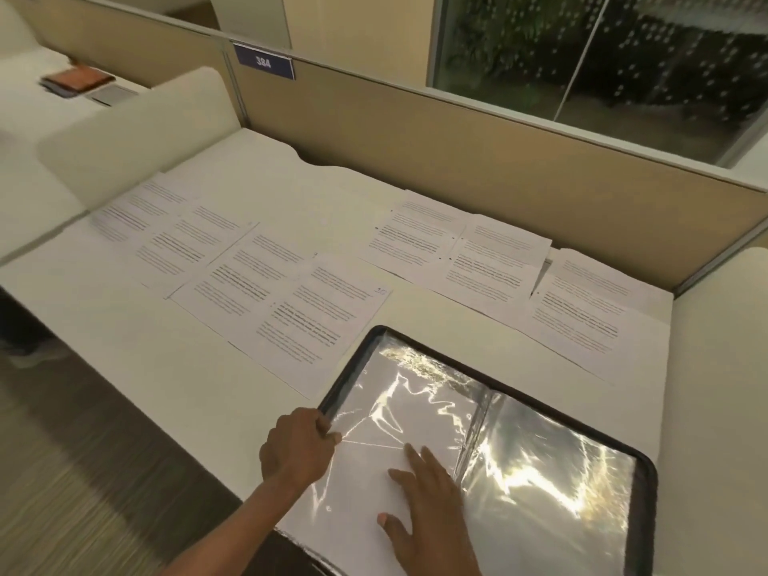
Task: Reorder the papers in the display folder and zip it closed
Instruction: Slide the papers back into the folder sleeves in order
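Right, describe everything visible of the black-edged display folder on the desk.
The black-edged display folder lies open and flat at the near right of the white desk. It has a dark rounded border, a central spine and clear glossy plastic sleeves, wrinkled and glaring with reflected light. The left-hand sleeve shows a plain white sheet. The left hand grips that sleeve's outer edge with curled fingers; the right hand rests flat on it. Its zip cannot be made out.

The display folder [490, 442] lies open with glossy, crinkled clear plastic sleeves [540, 484] throwing back the light inside a matt black rim, while the printed papers [320, 322] look like plain matt white paper on a smooth, pale desk [137, 347] backed by a cloth-like beige partition [457, 147].
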`<act>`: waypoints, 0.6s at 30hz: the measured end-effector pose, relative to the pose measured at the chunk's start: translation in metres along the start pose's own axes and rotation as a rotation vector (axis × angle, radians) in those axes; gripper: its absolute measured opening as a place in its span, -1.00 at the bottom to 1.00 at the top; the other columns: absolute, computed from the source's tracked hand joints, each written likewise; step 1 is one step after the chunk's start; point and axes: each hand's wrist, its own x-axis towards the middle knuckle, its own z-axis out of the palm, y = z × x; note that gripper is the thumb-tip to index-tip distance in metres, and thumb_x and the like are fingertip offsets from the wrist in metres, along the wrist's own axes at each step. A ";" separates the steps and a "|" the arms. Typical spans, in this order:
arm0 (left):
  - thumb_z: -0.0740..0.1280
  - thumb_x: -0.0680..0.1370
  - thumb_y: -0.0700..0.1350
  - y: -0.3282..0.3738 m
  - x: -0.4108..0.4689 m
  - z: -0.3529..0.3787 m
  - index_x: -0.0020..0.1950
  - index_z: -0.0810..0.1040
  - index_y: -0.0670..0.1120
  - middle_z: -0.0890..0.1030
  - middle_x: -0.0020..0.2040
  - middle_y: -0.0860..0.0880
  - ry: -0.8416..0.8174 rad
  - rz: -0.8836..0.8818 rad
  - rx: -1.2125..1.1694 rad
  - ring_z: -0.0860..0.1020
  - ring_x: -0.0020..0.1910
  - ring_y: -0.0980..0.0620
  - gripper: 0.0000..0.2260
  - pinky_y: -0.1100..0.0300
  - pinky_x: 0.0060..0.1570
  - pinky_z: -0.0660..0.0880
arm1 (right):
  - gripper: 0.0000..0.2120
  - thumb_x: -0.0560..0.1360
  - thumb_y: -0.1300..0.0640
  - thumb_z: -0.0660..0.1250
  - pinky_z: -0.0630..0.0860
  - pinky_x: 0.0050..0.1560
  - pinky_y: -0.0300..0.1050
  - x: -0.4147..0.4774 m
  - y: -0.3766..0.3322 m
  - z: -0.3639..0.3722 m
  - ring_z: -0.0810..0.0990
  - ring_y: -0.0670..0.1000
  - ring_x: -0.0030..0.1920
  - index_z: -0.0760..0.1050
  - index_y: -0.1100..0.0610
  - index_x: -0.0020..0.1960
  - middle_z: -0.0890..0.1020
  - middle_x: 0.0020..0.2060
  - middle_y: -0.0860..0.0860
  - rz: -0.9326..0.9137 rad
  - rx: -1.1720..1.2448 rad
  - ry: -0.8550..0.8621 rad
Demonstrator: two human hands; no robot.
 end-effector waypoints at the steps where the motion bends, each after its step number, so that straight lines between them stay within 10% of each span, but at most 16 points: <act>1: 0.52 0.54 0.16 0.000 0.000 0.003 -0.16 0.58 0.10 0.63 -0.20 0.14 0.012 -0.005 0.023 0.63 -0.22 0.08 -0.78 0.15 -0.19 0.58 | -0.40 0.21 -0.35 0.31 0.61 0.10 0.11 0.001 0.003 -0.005 0.39 0.05 0.44 0.45 -0.19 0.21 0.56 0.44 0.00 0.012 -0.010 -0.040; 10: 0.41 0.58 0.30 0.011 -0.005 0.012 -0.05 0.52 0.07 0.55 -0.15 0.15 0.110 -0.003 0.292 0.51 -0.23 0.13 -0.69 0.24 -0.23 0.40 | -0.50 0.11 -0.22 0.39 0.63 -0.05 -0.01 0.011 0.037 -0.018 0.44 -0.02 0.32 0.51 -0.17 0.04 0.58 0.36 -0.09 -0.072 -0.076 0.018; 15: 0.39 0.57 0.33 0.017 0.001 0.010 0.07 0.57 0.04 0.64 0.01 0.08 0.137 0.047 0.470 0.64 -0.04 0.07 -0.63 0.21 -0.18 0.39 | -0.81 0.43 -0.11 0.42 0.54 0.09 -0.17 0.035 0.043 -0.031 0.45 -0.15 0.20 0.56 -0.16 0.03 0.49 0.12 -0.26 0.055 0.149 0.004; 18: 0.76 0.18 0.19 0.020 0.014 0.013 -0.31 0.56 -0.03 0.57 -0.38 0.02 0.183 0.139 0.427 0.56 -0.48 0.01 -0.53 0.28 -0.44 0.18 | -0.89 0.50 -0.04 0.52 0.52 0.07 -0.27 0.067 0.040 -0.057 0.60 -0.20 0.04 0.62 -0.16 -0.02 0.62 -0.01 -0.21 0.268 0.384 -0.029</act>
